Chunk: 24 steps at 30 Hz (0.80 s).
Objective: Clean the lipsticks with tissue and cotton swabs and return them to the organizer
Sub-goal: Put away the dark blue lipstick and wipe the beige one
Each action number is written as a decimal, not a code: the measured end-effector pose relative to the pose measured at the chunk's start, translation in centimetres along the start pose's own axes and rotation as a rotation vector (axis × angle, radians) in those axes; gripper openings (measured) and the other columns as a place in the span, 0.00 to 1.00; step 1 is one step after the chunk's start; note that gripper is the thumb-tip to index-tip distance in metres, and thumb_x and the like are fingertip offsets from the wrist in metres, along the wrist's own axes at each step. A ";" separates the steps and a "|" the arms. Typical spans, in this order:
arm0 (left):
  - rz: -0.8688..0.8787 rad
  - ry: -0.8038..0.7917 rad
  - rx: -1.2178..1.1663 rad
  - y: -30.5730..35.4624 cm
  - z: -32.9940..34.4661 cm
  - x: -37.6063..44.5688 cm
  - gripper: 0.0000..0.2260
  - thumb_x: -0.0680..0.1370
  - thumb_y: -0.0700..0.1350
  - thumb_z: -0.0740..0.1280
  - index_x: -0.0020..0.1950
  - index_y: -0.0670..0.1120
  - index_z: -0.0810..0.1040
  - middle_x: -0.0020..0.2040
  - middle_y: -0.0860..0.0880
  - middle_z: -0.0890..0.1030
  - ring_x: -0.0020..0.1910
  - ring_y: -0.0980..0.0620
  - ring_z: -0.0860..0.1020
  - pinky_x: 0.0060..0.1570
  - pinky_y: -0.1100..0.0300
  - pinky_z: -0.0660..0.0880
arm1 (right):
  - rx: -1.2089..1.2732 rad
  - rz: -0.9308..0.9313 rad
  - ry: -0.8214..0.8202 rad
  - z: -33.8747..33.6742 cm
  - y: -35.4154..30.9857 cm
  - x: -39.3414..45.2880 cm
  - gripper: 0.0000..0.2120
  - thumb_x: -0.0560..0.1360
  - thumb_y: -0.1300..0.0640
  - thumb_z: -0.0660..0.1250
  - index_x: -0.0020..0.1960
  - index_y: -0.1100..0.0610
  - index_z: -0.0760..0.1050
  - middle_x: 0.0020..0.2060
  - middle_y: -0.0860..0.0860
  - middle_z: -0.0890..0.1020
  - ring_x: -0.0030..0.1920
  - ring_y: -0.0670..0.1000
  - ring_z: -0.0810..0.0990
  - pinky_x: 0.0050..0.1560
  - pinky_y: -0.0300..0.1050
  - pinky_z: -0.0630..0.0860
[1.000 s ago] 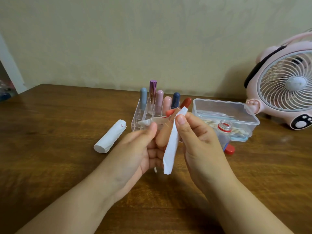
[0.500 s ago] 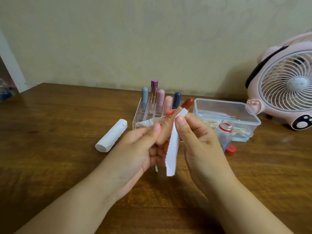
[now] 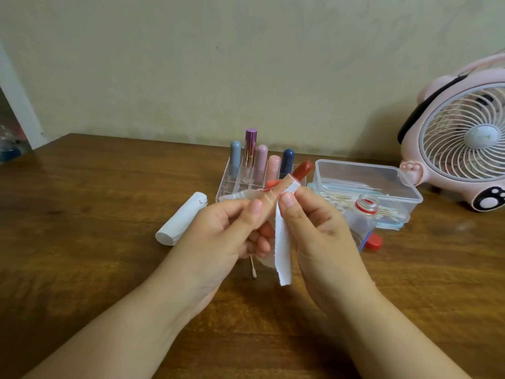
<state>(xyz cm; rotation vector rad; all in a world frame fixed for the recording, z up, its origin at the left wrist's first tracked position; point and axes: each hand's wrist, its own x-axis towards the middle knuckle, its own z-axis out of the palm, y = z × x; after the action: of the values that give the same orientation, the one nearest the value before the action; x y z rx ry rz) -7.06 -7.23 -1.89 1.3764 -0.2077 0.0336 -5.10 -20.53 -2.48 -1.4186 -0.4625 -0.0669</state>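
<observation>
While gripped, lipstick (image 3: 276, 199) tilts, tip seemingly up-right

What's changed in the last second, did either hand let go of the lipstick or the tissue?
No. The left hand still grips the open lipstick, which has slid slightly up and right. The right hand still pinches the tissue strip against it. The organizer and tissue roll stayed put.

Home, prob. bedroom desk: wooden table (image 3: 82, 214), pink cartoon fan (image 3: 461, 138) right of hands, plain wall (image 3: 246, 64) behind.
</observation>
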 end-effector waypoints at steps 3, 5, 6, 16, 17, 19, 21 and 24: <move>0.125 0.098 0.075 -0.3 -0.5 0.3 0.06 0.66 0.48 0.70 0.42 0.52 0.83 0.37 0.51 0.84 0.36 0.57 0.81 0.37 0.64 0.77 | -0.035 0.044 0.005 0.2 0.2 -0.1 0.16 0.74 0.48 0.61 0.53 0.57 0.80 0.49 0.57 0.82 0.49 0.52 0.82 0.47 0.48 0.81; 0.229 0.132 0.173 -0.3 -0.6 0.2 0.08 0.66 0.46 0.72 0.40 0.59 0.82 0.41 0.54 0.85 0.41 0.58 0.83 0.40 0.65 0.77 | -0.066 0.066 0.011 0.4 0.4 -0.1 0.15 0.76 0.46 0.62 0.54 0.53 0.80 0.49 0.53 0.83 0.52 0.53 0.81 0.54 0.53 0.79; 0.265 0.144 0.252 -0.5 -0.7 0.1 0.11 0.68 0.44 0.73 0.40 0.61 0.81 0.42 0.56 0.85 0.44 0.59 0.83 0.42 0.66 0.77 | -0.072 0.074 0.016 0.5 0.5 -0.1 0.14 0.76 0.46 0.62 0.53 0.53 0.80 0.49 0.53 0.83 0.53 0.54 0.81 0.55 0.55 0.78; 0.064 0.194 0.396 -1.0 -1.0 0.7 0.07 0.74 0.42 0.70 0.46 0.53 0.76 0.45 0.53 0.85 0.47 0.54 0.83 0.54 0.49 0.78 | -0.492 -0.149 0.229 -0.8 -0.5 0.3 0.07 0.74 0.57 0.69 0.41 0.45 0.80 0.35 0.45 0.82 0.40 0.40 0.79 0.40 0.30 0.72; 0.045 0.196 0.397 -1.0 -1.0 0.7 0.06 0.75 0.43 0.69 0.48 0.53 0.75 0.45 0.54 0.85 0.47 0.55 0.83 0.54 0.50 0.78 | -0.588 -0.241 0.277 -1.4 -0.6 0.4 0.08 0.74 0.59 0.69 0.42 0.45 0.79 0.36 0.44 0.81 0.40 0.40 0.78 0.40 0.29 0.71; 0.020 0.215 0.417 -0.8 -1.4 0.9 0.05 0.77 0.44 0.67 0.50 0.52 0.74 0.45 0.54 0.85 0.44 0.57 0.83 0.47 0.62 0.79 | -0.785 -0.415 0.336 -2.8 -1.1 0.8 0.08 0.75 0.60 0.69 0.46 0.47 0.79 0.39 0.45 0.80 0.40 0.42 0.76 0.41 0.29 0.70; 0.007 0.259 0.463 -0.7 -2.0 1.0 0.05 0.77 0.44 0.66 0.50 0.52 0.73 0.46 0.54 0.84 0.42 0.58 0.83 0.38 0.72 0.75 | -0.929 -0.458 0.341 -4.0 -1.3 1.0 0.08 0.75 0.61 0.68 0.51 0.51 0.80 0.42 0.46 0.78 0.40 0.43 0.74 0.42 0.27 0.69; 0.020 0.339 0.658 -0.8 -3.0 1.5 0.06 0.76 0.45 0.68 0.50 0.53 0.74 0.49 0.53 0.83 0.47 0.56 0.81 0.48 0.60 0.77 | -1.088 -0.313 0.256 -4.5 -0.8 1.4 0.10 0.75 0.60 0.68 0.55 0.54 0.81 0.41 0.43 0.75 0.38 0.40 0.73 0.42 0.23 0.66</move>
<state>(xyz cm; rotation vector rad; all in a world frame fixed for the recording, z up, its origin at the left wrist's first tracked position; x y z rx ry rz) -5.08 -4.59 -2.94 1.9942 0.0877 0.3767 -2.87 -24.62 -1.57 -2.3375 -0.4420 -0.8487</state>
